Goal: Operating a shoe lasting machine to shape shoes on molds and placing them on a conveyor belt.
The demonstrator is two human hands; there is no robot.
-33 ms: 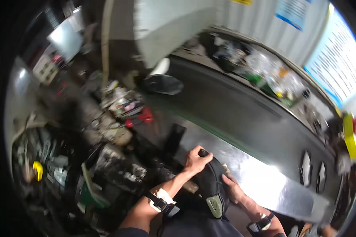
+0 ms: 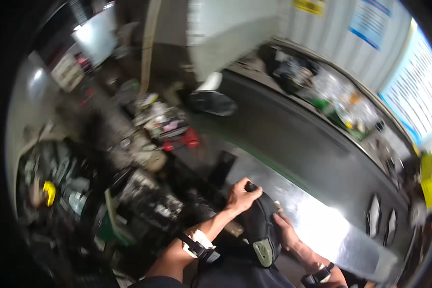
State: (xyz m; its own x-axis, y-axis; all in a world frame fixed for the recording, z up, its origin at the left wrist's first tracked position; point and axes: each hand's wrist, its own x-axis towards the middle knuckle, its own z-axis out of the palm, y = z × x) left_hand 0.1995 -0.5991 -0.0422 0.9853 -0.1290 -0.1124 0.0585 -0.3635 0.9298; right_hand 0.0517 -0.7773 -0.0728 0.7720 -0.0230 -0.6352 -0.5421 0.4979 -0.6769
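A black shoe (image 2: 260, 217) is held upright-tilted in front of my body, with a pale green piece, like the top of a shoe last, (image 2: 263, 253) showing at its near end. My left hand (image 2: 243, 197) is closed around the far end, the thumb pressed over it. Along the right side lies my right hand (image 2: 287, 233), gripping it with fingers partly hidden behind the shoe. A small pale bit shows by the right fingertips; I cannot make out what it is. Both forearms wear black buckled straps.
Beyond my hands runs a shiny metal ledge (image 2: 317, 209) beside a dark belt (image 2: 293, 129). Two black-and-white shoe-like pieces (image 2: 373, 216) lie on the belt's right. A shelf behind holds clear plastic bags (image 2: 343, 98). Cluttered machinery (image 2: 151, 192) and a bin-like heap (image 2: 67, 187) fill the left.
The surroundings have shifted right and slightly down in the picture as my head turned. Both hands keep the same grip on the shoe.
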